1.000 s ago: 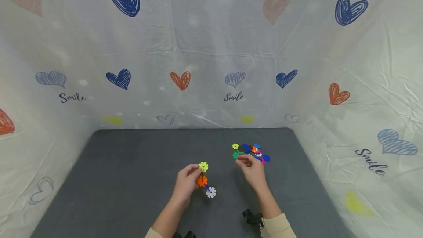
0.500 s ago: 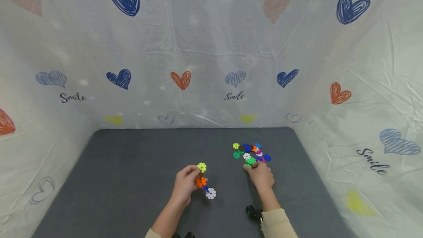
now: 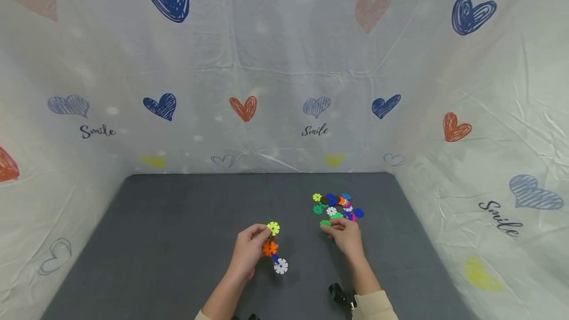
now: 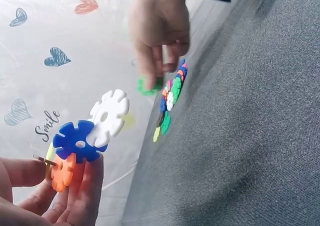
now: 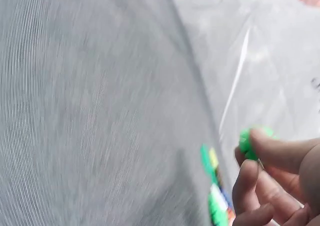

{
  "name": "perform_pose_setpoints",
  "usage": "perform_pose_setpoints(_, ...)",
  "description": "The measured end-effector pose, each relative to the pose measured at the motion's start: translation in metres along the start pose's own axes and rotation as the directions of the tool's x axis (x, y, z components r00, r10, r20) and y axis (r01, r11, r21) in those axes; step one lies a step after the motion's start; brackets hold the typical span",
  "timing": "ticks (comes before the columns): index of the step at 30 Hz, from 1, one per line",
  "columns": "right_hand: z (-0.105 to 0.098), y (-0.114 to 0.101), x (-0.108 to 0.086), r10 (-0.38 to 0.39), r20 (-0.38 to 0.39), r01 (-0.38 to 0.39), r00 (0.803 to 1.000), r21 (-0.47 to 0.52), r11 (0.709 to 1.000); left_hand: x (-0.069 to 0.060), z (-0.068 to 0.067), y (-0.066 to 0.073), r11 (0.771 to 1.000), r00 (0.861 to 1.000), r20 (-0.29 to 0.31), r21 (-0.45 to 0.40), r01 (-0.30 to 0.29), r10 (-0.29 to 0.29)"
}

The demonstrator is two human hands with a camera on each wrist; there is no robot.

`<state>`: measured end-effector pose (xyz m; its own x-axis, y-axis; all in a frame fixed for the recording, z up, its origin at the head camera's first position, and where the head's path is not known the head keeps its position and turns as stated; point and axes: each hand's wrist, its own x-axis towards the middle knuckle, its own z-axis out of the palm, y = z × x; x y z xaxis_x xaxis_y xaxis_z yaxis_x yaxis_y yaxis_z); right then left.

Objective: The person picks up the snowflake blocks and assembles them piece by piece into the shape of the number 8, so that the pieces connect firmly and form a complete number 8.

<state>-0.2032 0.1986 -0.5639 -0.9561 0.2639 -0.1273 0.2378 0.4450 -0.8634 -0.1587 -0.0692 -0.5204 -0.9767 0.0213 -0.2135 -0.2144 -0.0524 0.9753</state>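
Note:
My left hand (image 3: 250,248) grips a chain of notched plastic snowflake discs joined at their slots. It runs from a yellow-green disc (image 3: 273,228) through a brown one (image 4: 45,160), seen edge-on, to an orange disc (image 4: 63,173), a blue disc (image 4: 75,140) and a white disc (image 4: 111,117) at the free end. Between thumb and fingers my right hand (image 3: 348,238) pinches a loose green disc (image 5: 246,142), raised off the table in the wrist views. Part of that disc is hidden by the fingertips. The two hands are apart.
Beyond my right hand, several loose discs lie in a small heap on the grey table (image 3: 186,241), among them a white disc (image 3: 331,211) and a dark green disc (image 3: 317,209). A pale curtain (image 3: 275,127) printed with hearts hangs behind the table and along both sides.
My right hand has gone down to the heap's near edge, taken the green disc and drawn it slightly left. The left hand's chain has tipped a little lower towards me.

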Motion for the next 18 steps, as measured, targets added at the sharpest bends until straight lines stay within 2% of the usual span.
perform_pose_setpoints(6,0.005,-0.031,-0.026,-0.116,0.025,0.112,0.993,0.126,0.986,-0.001,0.003,0.0,0.997,0.999,-0.023,0.075,-0.033,0.035)
perform_pose_setpoints(9,0.011,-0.043,-0.039,-0.22,0.048,0.207,0.974,0.194,0.959,-0.002,0.004,0.002,0.994,0.998,-0.033,0.096,-0.047,0.051)
perform_pose_setpoints(12,0.017,-0.052,-0.049,-0.37,0.068,0.348,0.927,0.217,0.912,-0.003,0.005,0.003,0.99,0.996,-0.044,0.12,-0.071,0.076)
perform_pose_setpoints(15,0.024,-0.057,-0.055,-0.505,0.062,0.486,0.861,0.191,0.853,-0.004,0.007,0.003,0.986,0.994,-0.049,0.139,-0.092,0.1)
perform_pose_setpoints(18,0.03,-0.061,-0.057,-0.595,0.047,0.582,0.802,0.163,0.797,-0.004,0.008,0.005,0.985,0.993,-0.043,0.137,-0.106,0.113)
